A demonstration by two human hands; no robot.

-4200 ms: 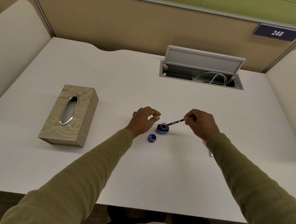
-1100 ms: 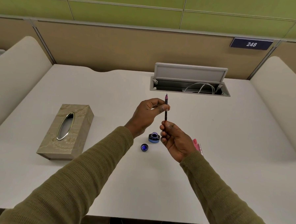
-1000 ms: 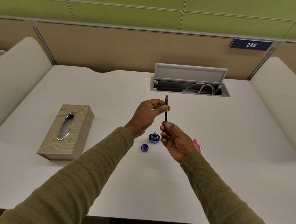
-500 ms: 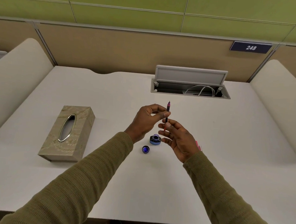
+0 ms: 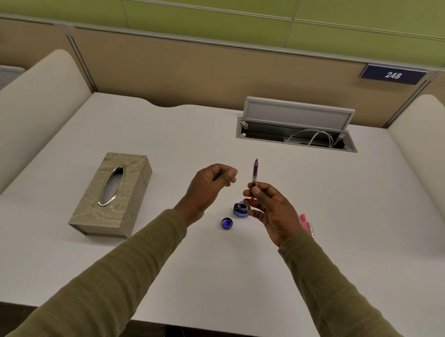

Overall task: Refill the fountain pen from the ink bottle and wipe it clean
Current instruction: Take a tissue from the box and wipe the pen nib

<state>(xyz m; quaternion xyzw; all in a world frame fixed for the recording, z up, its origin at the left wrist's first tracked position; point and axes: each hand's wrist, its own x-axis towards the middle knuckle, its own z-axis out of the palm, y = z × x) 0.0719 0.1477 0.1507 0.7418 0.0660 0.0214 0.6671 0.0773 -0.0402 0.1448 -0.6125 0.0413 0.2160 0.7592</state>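
Note:
My right hand pinches the lower end of the thin fountain pen section and holds it upright above the table, nib end up. Left of the pen, apart from it, my left hand hovers with fingers loosely curled and holds nothing. Under the hands stands the small open ink bottle, partly hidden by my right fingers. Its blue cap lies on the table just to the front left. A pink pen part lies behind my right wrist.
A beige tissue box lies at the left of the white table. An open cable hatch with white cords sits at the back. Padded dividers flank both sides.
My left hand has let go of the pen's upper end and drawn away to the left. My right hand alone holds the pen upright, slightly lower than a second ago.

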